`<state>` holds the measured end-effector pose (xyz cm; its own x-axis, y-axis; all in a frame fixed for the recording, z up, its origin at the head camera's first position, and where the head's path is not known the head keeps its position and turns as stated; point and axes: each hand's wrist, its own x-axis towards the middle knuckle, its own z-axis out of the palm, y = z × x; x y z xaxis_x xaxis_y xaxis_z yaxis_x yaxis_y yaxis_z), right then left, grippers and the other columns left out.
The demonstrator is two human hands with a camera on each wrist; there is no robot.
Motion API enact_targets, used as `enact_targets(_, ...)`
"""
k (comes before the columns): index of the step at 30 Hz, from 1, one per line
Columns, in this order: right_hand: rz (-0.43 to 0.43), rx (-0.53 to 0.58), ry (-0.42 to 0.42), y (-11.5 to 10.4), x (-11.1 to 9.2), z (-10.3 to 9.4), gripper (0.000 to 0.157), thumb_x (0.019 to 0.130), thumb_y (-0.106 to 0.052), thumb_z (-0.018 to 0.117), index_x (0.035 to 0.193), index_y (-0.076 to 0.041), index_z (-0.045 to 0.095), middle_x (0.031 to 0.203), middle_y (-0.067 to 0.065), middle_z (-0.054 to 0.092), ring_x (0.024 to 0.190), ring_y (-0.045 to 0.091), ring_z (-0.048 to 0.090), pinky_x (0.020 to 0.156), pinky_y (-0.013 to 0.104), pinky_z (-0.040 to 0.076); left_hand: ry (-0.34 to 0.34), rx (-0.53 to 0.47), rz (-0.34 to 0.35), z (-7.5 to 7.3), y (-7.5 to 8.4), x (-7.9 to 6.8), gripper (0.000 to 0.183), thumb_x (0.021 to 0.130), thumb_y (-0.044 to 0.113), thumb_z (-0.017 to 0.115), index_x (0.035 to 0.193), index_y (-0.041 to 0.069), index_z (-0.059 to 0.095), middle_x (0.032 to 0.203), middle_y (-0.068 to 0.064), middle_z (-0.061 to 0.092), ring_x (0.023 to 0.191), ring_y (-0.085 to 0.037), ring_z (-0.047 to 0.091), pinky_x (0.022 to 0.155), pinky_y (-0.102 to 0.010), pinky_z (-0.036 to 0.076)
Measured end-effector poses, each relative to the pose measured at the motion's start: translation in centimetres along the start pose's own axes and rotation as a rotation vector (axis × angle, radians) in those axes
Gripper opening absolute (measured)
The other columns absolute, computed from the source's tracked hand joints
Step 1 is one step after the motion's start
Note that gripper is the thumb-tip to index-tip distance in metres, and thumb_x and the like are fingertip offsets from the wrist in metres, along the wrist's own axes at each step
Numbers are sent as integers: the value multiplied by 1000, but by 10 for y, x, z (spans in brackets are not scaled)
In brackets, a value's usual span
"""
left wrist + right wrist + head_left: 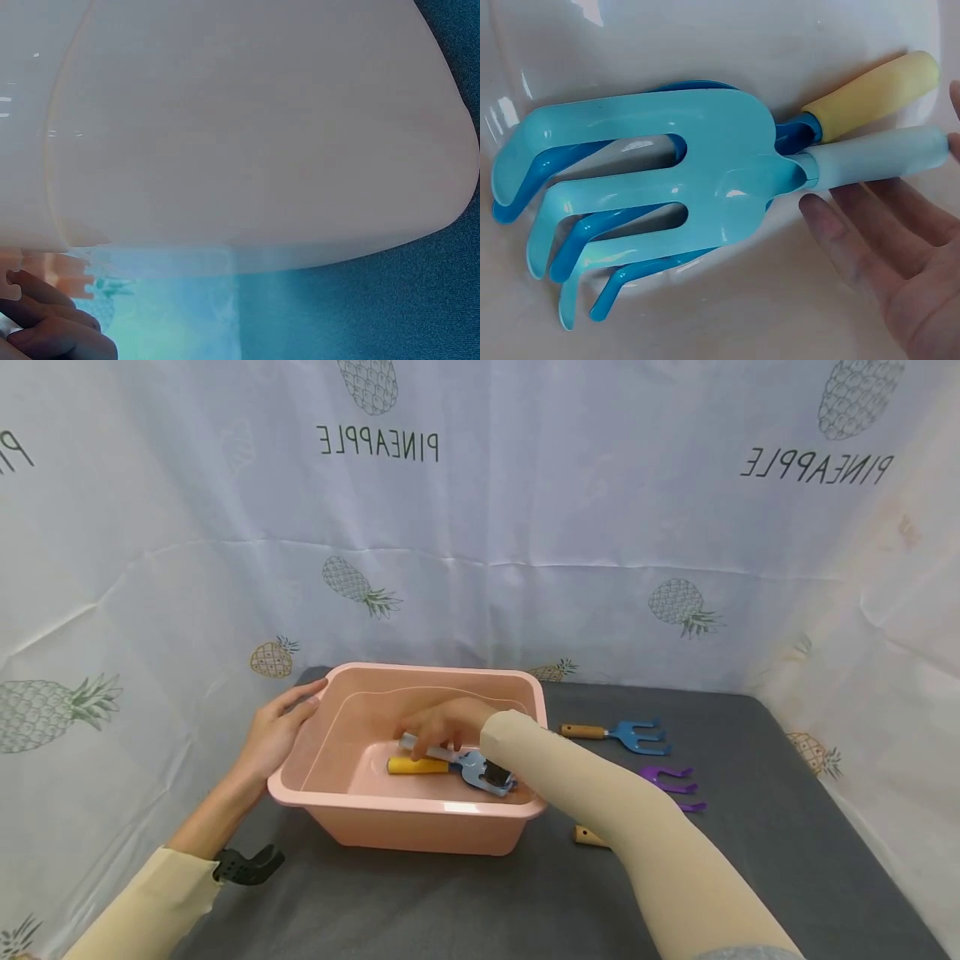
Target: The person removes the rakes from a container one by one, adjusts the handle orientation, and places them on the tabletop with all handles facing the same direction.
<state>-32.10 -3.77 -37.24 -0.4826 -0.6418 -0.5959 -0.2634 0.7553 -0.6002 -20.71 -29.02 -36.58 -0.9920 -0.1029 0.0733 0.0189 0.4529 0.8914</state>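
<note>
A pink plastic basin [405, 822] stands on the dark cloth. Inside it lie two garden hand forks, one overlapping the other: a light blue one [735, 180] with a white handle on top, and a darker blue one with a yellow handle [877, 94] underneath. My right hand [442, 724] is down in the basin, its fingers spread loosely along the white handle [877, 157], fingertips right at its side. At the basin's left side, my left hand [273, 735] grips the rim; bent fingers [64, 337] show at the corner of the left wrist view.
To the right of the basin lie a blue hand fork [637, 737] with a wooden handle, a purple fork [667, 774] partly behind my right forearm, and a wooden handle [590, 836] whose far end the sleeve hides. A pineapple-print curtain [480, 527] hangs behind.
</note>
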Motion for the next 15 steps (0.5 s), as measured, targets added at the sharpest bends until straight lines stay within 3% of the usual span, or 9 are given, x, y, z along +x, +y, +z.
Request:
enact_targets(4,7,-24,0,0,-1,-1,58,98,-25,69,152,-30,50,151,0,45,125,30,51,97,53,54,-4,1,0,0,0,0,54,110,45,44,158,20,45,163,-13,42,104,13,55,81,-9,50)
enact_targets(8,19,-32,-4,0,-2,-2,58,97,-24,69,151,-32,50,146,1,47,123,33,53,96,54,54,-12,5,-6,-1,0,0,54,110,45,43,159,21,44,164,-11,42,109,10,54,82,-8,49)
enact_targets(15,-28,-79,9,1,-2,-3,57,98,-10,64,149,-32,52,142,2,46,116,34,56,90,51,59,-20,7,-3,-1,0,0,54,110,46,43,159,22,44,165,-11,40,110,10,54,83,-9,49)
